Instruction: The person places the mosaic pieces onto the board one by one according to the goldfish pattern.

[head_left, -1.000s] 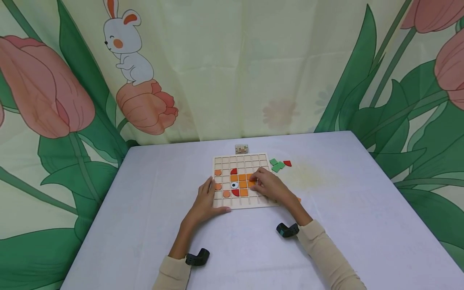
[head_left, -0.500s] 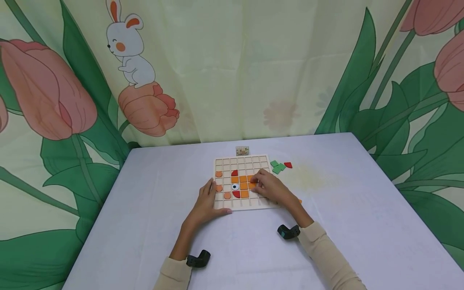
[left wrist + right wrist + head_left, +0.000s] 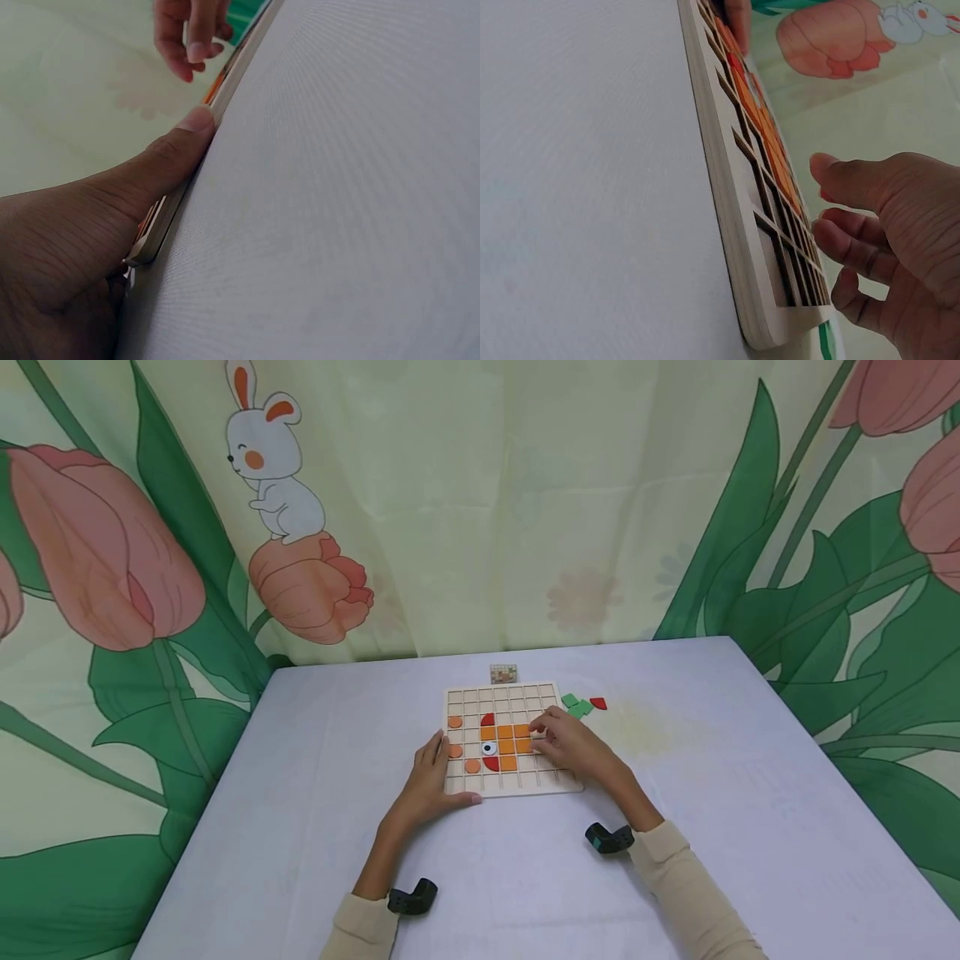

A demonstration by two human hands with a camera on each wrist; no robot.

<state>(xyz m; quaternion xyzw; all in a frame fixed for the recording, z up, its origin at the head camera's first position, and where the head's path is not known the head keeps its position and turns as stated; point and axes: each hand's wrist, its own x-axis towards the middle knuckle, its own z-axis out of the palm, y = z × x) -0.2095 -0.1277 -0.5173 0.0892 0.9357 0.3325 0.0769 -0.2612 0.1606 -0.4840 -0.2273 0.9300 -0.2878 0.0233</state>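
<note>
A pale wooden grid board [image 3: 468, 700] lies on the table. Orange square tiles [image 3: 507, 747] fill several of its cells, alongside an eye tile [image 3: 489, 748], red rounded pieces [image 3: 488, 720] and peach discs [image 3: 472, 766]. My left hand [image 3: 427, 785] rests against the board's near-left corner, its thumb [image 3: 169, 154] stretched along the near edge. Over the board's right side hovers my right hand [image 3: 573, 745], beside the rightmost orange tiles. In the right wrist view its fingers are loosely bent, apart from the board, and nothing shows between them. It hides some right-hand cells.
Green tiles [image 3: 581, 707] and a red rounded piece [image 3: 598, 702] lie just right of the board. A small card with a grid picture [image 3: 503, 674] stands behind it. A printed curtain [image 3: 450, 527] hangs at the table's back edge.
My right hand has drawn back slightly to the right, uncovering more of the rightmost orange tiles. The left hand keeps its place at the board's corner.
</note>
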